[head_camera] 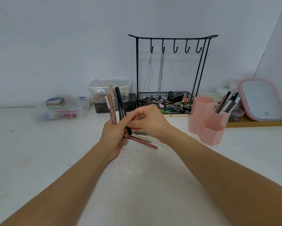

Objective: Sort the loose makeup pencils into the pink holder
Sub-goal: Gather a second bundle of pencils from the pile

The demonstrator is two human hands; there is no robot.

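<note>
My left hand (115, 135) grips an upright bundle of makeup pencils (115, 106), pink, beige, white and black, above the middle of the white table. My right hand (146, 120) touches the bundle from the right, its fingers pinching the black pencil (122, 108) low down. Under the hands a few loose pencils (145, 141) lie flat on the table. The pink holder (207, 121), made of hexagonal cups, stands to the right. Its back right cup holds several pencils (227, 102); the front cup looks empty.
A black wire rack (172, 74) with hooks, chains and a basket of small items stands behind the hands. Clear plastic boxes (62, 110) sit at the back left. A pink-rimmed mirror (261, 100) leans on a wooden tray (257, 123) at the far right.
</note>
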